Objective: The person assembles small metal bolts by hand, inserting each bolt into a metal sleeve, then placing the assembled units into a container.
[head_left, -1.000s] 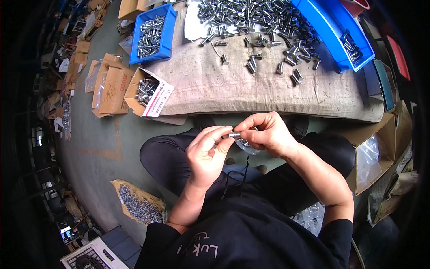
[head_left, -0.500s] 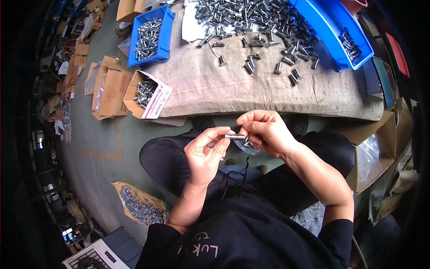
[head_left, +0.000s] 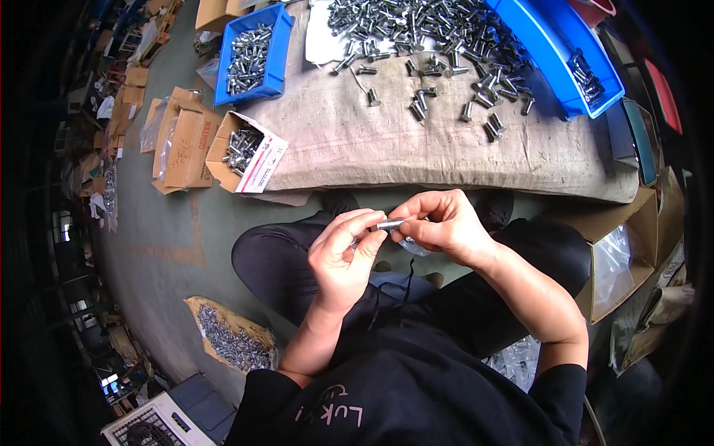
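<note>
My left hand (head_left: 343, 259) pinches a shiny metal bolt (head_left: 387, 224) between thumb and fingertips, holding it roughly level above my lap. At its right end, the thumb and index finger of my right hand (head_left: 448, 228) are closed on it; anything small between those fingertips is hidden. Just under the right fingers shows a clear plastic bag (head_left: 415, 247), its contents hard to make out. Beyond my hands, many similar bolts (head_left: 416, 26) lie heaped on a cloth-covered surface (head_left: 446, 152), with several loose ones nearer me.
One blue bin (head_left: 281, 56) of bolts stands far left, and another blue bin (head_left: 573, 93) far right. A small carton (head_left: 260, 167) holds bolts at the cloth's left corner. Small metal parts fill an open sack (head_left: 249, 334) on the floor. At right sits a cardboard box (head_left: 643, 234).
My right thumb and index finger have come in to the left and down, closing on the bolt's right end. My left hand keeps its hold with little movement.
</note>
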Tool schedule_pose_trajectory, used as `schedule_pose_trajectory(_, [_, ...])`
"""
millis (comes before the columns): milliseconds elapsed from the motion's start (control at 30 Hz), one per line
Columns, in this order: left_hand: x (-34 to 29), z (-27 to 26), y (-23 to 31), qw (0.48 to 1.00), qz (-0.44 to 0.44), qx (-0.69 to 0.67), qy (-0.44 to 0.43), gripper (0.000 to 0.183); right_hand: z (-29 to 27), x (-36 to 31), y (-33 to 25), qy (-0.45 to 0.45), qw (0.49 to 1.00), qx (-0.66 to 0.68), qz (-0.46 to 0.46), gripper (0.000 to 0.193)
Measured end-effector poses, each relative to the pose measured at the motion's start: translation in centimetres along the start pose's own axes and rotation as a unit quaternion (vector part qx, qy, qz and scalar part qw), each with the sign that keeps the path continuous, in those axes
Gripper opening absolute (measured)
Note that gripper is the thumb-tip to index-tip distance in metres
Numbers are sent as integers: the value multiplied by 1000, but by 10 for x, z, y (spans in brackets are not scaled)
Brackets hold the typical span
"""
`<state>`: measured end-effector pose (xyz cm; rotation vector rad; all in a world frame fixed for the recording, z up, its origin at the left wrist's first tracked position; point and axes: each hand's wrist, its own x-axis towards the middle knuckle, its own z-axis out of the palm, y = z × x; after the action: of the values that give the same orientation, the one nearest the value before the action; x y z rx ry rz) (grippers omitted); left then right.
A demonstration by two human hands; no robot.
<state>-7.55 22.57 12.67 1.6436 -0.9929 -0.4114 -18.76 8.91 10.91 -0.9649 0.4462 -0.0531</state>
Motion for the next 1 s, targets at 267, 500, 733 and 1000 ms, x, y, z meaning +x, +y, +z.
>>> schedule_pose_trajectory(267, [-3, 1, -2, 1000, -18, 12, -17, 18, 0, 4, 5, 21, 999, 17, 35, 12])
schedule_pose_trajectory(500, [-8, 1, -9, 957, -172, -234, -18, 17, 2, 12, 9, 36, 976, 172, 128, 12])
schedule_pose_trajectory(733, [-1, -7, -10, 903, -257, -344, 16, 17, 0, 8, 22, 63, 997, 43, 13, 8])
schedule_pose_trajectory(1000, [-3, -3, -11, 940, -202, -273, 31, 18, 2, 5, 10, -16, 995, 100, 11, 15])
